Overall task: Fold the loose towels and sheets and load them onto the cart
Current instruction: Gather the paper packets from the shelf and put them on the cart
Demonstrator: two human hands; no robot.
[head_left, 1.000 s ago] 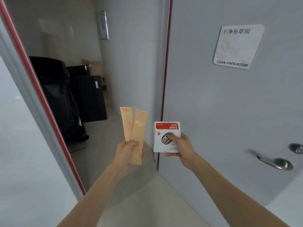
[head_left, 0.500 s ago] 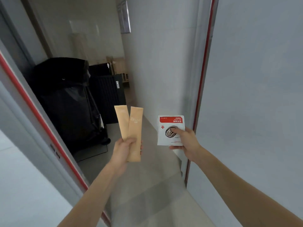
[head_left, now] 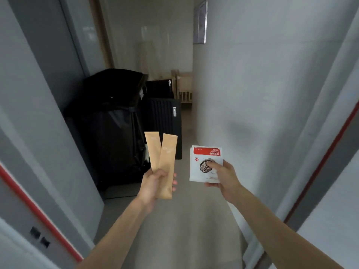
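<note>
the left hand is curled round the lower ends of two tan stick sachets, which stand nearly upright and fan apart a little at the top. the right hand pinches a white square packet with a red band, thumb pressed on its printed front, fingers behind. both hands are full and held out at about the same height, just apart from each other.

no towel, sheet or linen cart can be made out here. ahead and to the left of the left hand stands a tall black covered bin or bag, with a dark ribbed case just behind it and a pale wooden frame farther down the narrow passage. whether any of these holds linen i cannot tell. so the relation that matters is that the task's things lie somewhere forward through the doorway, out of reach of either hand, and neither hand is free to take cloth; the sachets and packet would likely need setting down first.

compared with a second ago, the view has swung left and moved forward: the door with the linen room sign and its lever handle have gone from sight, the red-edged door frame now runs along the left, and the passage fills the centre. the hands keep the same holds.
</note>
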